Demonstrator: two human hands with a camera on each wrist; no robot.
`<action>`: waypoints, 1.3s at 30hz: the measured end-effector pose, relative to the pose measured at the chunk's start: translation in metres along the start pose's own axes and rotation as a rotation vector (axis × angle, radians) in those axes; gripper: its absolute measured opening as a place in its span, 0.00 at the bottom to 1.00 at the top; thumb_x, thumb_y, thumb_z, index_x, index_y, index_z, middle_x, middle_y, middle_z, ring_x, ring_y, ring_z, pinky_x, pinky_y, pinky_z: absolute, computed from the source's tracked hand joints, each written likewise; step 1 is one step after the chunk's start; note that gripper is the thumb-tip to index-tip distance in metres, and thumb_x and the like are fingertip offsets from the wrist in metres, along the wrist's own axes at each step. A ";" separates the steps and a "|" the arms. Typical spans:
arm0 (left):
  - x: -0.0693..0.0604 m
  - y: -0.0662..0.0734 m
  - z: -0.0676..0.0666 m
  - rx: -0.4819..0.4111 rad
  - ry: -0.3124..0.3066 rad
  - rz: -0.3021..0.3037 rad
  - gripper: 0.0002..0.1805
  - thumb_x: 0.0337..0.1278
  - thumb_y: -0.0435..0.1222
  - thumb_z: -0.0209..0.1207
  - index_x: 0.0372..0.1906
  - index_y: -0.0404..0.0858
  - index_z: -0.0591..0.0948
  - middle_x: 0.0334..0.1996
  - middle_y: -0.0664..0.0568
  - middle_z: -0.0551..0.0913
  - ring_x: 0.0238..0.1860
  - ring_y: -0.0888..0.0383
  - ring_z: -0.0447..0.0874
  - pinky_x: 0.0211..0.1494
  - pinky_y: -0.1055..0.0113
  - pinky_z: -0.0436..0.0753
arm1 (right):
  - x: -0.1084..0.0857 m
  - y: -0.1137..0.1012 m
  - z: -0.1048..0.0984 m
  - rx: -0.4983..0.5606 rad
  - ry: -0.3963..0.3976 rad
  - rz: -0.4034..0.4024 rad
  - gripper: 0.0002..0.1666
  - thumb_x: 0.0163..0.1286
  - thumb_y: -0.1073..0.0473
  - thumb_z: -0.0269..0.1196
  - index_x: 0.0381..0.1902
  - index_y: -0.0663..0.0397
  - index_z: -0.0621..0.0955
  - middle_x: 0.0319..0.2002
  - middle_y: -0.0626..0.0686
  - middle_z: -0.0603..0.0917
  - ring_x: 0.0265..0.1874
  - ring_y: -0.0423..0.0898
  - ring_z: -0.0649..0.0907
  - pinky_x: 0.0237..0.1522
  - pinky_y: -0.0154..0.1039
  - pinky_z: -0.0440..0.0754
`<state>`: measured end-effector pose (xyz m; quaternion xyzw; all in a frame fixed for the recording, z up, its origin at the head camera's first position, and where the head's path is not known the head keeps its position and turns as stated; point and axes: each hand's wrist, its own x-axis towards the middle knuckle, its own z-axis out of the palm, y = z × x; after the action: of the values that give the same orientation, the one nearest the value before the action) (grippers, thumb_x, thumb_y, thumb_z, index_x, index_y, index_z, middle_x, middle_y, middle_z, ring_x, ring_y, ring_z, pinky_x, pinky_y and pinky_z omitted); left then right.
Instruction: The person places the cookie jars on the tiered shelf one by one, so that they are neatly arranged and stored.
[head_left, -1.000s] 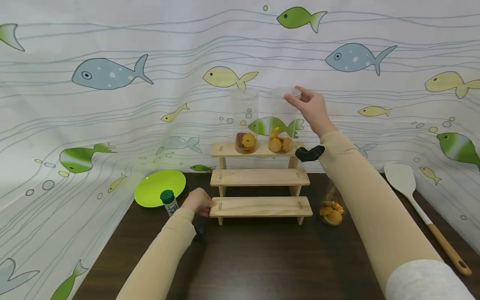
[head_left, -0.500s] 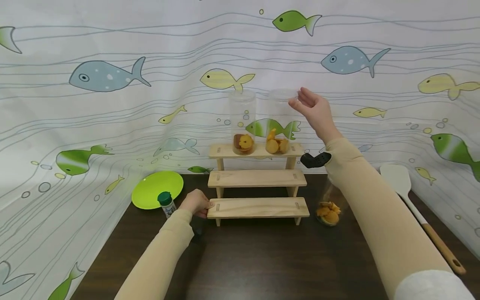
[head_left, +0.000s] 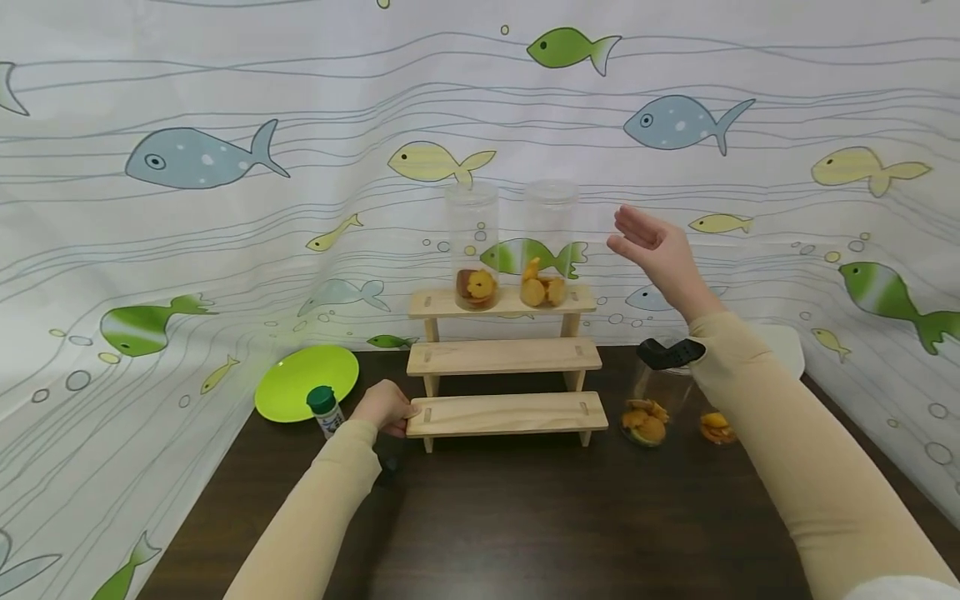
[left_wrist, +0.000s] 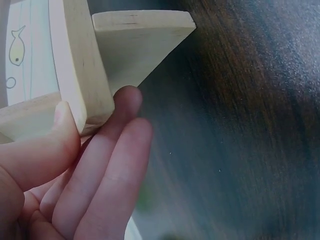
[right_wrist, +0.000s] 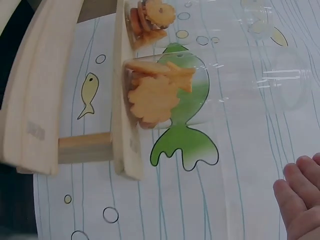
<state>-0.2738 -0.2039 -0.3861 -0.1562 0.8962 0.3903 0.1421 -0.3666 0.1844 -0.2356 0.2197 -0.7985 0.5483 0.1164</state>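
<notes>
A three-tier wooden shelf (head_left: 504, 357) stands on the dark table. My left hand (head_left: 386, 407) pinches the left end of its lowest board; in the left wrist view the thumb (left_wrist: 42, 152) lies on top and the fingers (left_wrist: 112, 175) underneath. On the top tier stand two clear jars with cookies in the bottom, a left jar (head_left: 472, 233) and a right jar (head_left: 549, 221). My right hand (head_left: 660, 254) is in the air right of the right jar, apart from it, fingers extended and holding nothing. In the right wrist view only its fingertips (right_wrist: 295, 192) show, at the lower right.
Right of the shelf, a clear jar (head_left: 647, 417) of cookies stands on the table, and more cookies (head_left: 717, 427) show beside my sleeve. At left are a green plate (head_left: 307, 383) and a green-capped bottle (head_left: 325, 410). A white spatula head (head_left: 780, 346) is partly hidden behind the right arm.
My right hand has let go of the right jar on the top tier and moved right and down, away from it. The left hand keeps its hold on the shelf. The view has shifted slightly.
</notes>
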 end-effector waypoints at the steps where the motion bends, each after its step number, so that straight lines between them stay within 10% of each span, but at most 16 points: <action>1: -0.001 -0.001 0.000 -0.008 -0.001 0.000 0.14 0.58 0.31 0.62 0.42 0.21 0.79 0.28 0.39 0.84 0.24 0.55 0.84 0.35 0.58 0.87 | -0.003 0.002 -0.002 0.004 -0.010 0.003 0.40 0.66 0.51 0.63 0.71 0.56 0.62 0.69 0.56 0.66 0.67 0.46 0.68 0.60 0.28 0.73; 17: -0.002 -0.001 -0.006 -0.061 -0.037 -0.023 0.16 0.59 0.31 0.61 0.45 0.19 0.78 0.29 0.39 0.84 0.24 0.56 0.83 0.41 0.56 0.86 | -0.067 0.039 -0.041 -0.056 -0.068 0.032 0.34 0.69 0.58 0.60 0.70 0.56 0.63 0.67 0.59 0.68 0.59 0.31 0.73 0.49 0.18 0.75; 27: -0.002 0.000 -0.005 -0.080 -0.046 -0.035 0.16 0.60 0.31 0.60 0.45 0.19 0.77 0.29 0.39 0.84 0.24 0.57 0.83 0.41 0.56 0.86 | -0.101 0.066 -0.049 -0.004 -0.083 0.077 0.33 0.69 0.61 0.59 0.70 0.58 0.63 0.61 0.37 0.74 0.54 0.23 0.74 0.49 0.18 0.75; 39: 0.001 -0.002 -0.003 -0.082 -0.050 -0.020 0.17 0.60 0.31 0.60 0.47 0.18 0.77 0.31 0.35 0.85 0.27 0.54 0.85 0.39 0.57 0.87 | -0.125 0.086 -0.046 -0.043 -0.114 0.000 0.35 0.68 0.65 0.60 0.70 0.60 0.62 0.67 0.61 0.67 0.58 0.24 0.70 0.53 0.17 0.71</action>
<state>-0.2740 -0.2076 -0.3860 -0.1612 0.8739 0.4290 0.1619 -0.3011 0.2813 -0.3428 0.2481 -0.8154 0.5176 0.0757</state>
